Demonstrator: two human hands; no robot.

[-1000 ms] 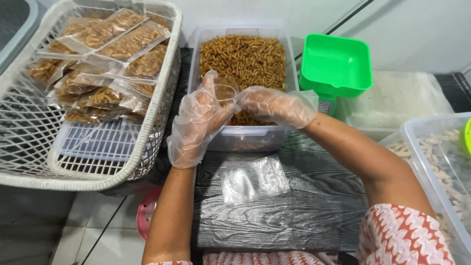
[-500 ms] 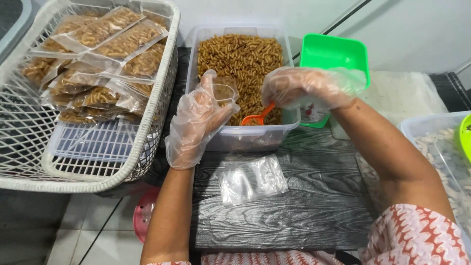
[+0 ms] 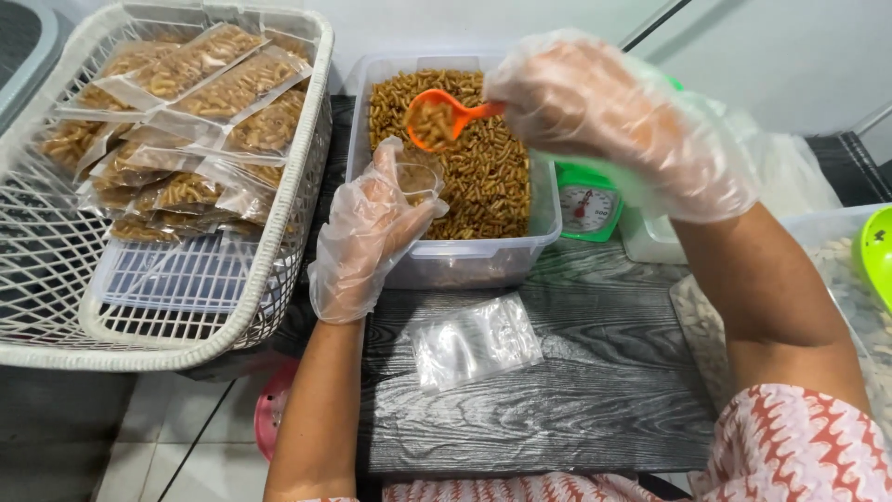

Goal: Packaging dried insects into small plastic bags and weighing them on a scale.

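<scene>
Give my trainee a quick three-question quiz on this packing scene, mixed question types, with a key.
1. True or false: the right hand holds an orange scoop with snacks in it.
2. What does the left hand hold open? A) a small clear bag B) a lid C) the scale
3. Fill in: the filled packets lie in the white ____ on the left.

Key:
1. True; the scoop is above the clear tub of brown snacks.
2. A, the small clear bag.
3. basket.
</scene>
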